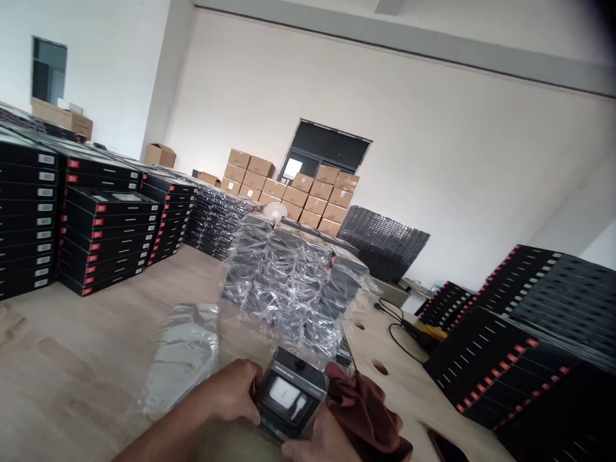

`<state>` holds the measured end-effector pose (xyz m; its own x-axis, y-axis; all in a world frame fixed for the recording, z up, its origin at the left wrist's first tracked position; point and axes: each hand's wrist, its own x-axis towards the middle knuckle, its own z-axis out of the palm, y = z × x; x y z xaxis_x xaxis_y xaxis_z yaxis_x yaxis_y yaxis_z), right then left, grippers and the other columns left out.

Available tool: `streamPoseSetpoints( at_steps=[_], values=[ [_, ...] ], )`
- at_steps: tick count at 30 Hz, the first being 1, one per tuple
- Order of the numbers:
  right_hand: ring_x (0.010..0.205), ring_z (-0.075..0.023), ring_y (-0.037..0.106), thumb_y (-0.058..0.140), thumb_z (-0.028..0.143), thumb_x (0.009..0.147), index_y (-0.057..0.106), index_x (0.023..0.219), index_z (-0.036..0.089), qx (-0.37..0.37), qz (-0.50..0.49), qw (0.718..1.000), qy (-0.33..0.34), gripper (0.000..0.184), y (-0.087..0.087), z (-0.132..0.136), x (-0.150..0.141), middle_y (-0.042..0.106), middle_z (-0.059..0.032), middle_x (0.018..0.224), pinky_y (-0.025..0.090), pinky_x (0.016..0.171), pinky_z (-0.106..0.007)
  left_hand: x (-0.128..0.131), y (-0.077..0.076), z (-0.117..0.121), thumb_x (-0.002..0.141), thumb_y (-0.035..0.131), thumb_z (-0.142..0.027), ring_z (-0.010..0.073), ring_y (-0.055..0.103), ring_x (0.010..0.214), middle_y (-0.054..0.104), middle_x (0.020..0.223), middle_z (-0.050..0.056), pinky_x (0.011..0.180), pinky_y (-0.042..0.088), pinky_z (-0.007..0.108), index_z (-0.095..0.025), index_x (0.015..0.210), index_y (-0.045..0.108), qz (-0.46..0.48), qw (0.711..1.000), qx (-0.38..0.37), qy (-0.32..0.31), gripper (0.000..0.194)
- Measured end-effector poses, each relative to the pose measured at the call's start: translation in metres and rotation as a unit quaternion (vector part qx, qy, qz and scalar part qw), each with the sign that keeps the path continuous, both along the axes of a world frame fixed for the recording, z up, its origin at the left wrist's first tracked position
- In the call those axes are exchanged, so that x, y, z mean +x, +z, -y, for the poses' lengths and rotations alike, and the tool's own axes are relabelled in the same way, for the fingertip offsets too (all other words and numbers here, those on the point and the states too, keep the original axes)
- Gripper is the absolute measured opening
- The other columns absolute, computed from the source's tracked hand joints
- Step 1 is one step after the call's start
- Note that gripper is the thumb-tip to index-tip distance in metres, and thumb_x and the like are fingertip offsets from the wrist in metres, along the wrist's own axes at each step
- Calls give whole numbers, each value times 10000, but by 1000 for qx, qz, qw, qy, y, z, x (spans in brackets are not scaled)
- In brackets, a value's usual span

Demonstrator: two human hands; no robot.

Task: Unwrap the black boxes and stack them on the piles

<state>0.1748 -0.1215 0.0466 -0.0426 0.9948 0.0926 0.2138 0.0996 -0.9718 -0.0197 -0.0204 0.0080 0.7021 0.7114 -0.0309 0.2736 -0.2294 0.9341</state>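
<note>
A small black retail box point(290, 393) with a picture of a white device on its face is held between my two hands, tilted slightly. My left hand point(238, 389) grips its left side, fingers closed round the edge. My right hand point(320, 439) holds the lower right corner; part of that hand is cut off by the frame. Beside the box on the right lies a crumpled dark red cloth point(368, 417). To the left is a flat pile of clear plastic bags point(184, 353). Just beyond the box stand several stacked boxes in clear wrap point(293, 282).
Stacks of black boxes with red marks point(110, 237) stand on the left, and more stacks point(500, 359) on the right. A yellow and black corded tool point(426, 333) and a phone point(445, 444) lie on the wooden table point(96, 359). Cardboard cartons point(315, 205) stand behind.
</note>
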Motion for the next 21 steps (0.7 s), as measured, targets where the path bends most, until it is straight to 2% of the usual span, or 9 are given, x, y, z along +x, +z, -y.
streamPoseSetpoints(
  at_steps=[2, 4, 6, 9, 13, 15, 17, 19, 21],
  values=[
    [1055, -281, 607, 790, 357, 597, 656, 1058, 209, 17, -18, 1000, -19, 502, 5, 0, 4, 689, -80, 1084, 432, 960, -429, -1, 2, 3, 490, 726, -207, 224, 610, 742, 694, 805, -16, 590, 408, 238, -182, 874, 701, -7, 1000, 29, 3, 385],
    [1055, -269, 608, 750, 404, 665, 664, 1032, 217, 52, -24, 995, -86, 421, 9, -3, 8, 693, -73, 1079, 439, 958, -402, -1, 6, 7, 521, 719, -246, 223, 603, 737, 687, 821, -9, 584, 407, 241, -188, 844, 698, -10, 997, 77, 20, 329],
    [998, -262, 632, 748, 408, 676, 670, 1003, 207, 69, -57, 986, -141, 392, 7, -9, 15, 708, -69, 1029, 467, 920, -382, 1, 9, 10, 553, 712, -275, 206, 596, 725, 678, 830, -8, 572, 402, 232, -189, 858, 681, 12, 996, 89, 18, 318],
    [900, -253, 664, 737, 434, 677, 659, 973, 188, 79, -179, 953, -233, 393, -2, -18, 30, 725, -56, 931, 516, 816, -368, 6, 7, 12, 549, 732, -271, 172, 585, 670, 663, 772, -22, 518, 376, 205, -185, 902, 660, 36, 999, 32, -25, 370],
    [781, -201, 677, 725, 437, 683, 656, 876, 191, 84, -287, 891, -342, 320, -9, -20, 46, 731, -17, 841, 534, 697, -291, 6, 1, 8, 495, 789, -254, 153, 555, 575, 629, 670, -26, 478, 356, 210, -172, 937, 673, -28, 994, -56, -93, 464],
    [736, -202, 678, 736, 432, 673, 655, 891, 181, 61, -289, 892, -343, 342, -9, -20, 47, 734, -23, 831, 537, 661, -291, 5, 1, 8, 482, 829, -274, 169, 592, 701, 662, 849, 11, 555, 412, 217, -188, 1133, 615, 20, 990, -89, -105, 691],
    [738, -222, 684, 729, 451, 680, 646, 940, 167, 41, -276, 906, -318, 394, -8, -20, 41, 736, -44, 855, 542, 654, -315, 8, 3, 11, 505, 844, -302, 190, 600, 838, 639, 1047, 54, 634, 449, 226, -215, 1319, 468, 99, 986, -105, -88, 902],
    [784, -242, 687, 706, 486, 697, 637, 955, 157, 37, -251, 919, -300, 423, -9, -21, 31, 736, -67, 898, 544, 674, -331, 15, 8, 17, 516, 839, -250, 207, 601, 891, 631, 1102, 66, 683, 468, 238, -210, 1341, 438, 163, 980, -99, -63, 917],
    [859, -254, 679, 678, 531, 711, 639, 968, 156, 47, -206, 929, -304, 456, -12, -20, 18, 729, -76, 963, 540, 721, -331, 24, 14, 24, 521, 799, -149, 213, 604, 901, 663, 1060, 44, 733, 474, 245, -184, 1230, 543, 205, 976, -61, -41, 754]
  ],
)
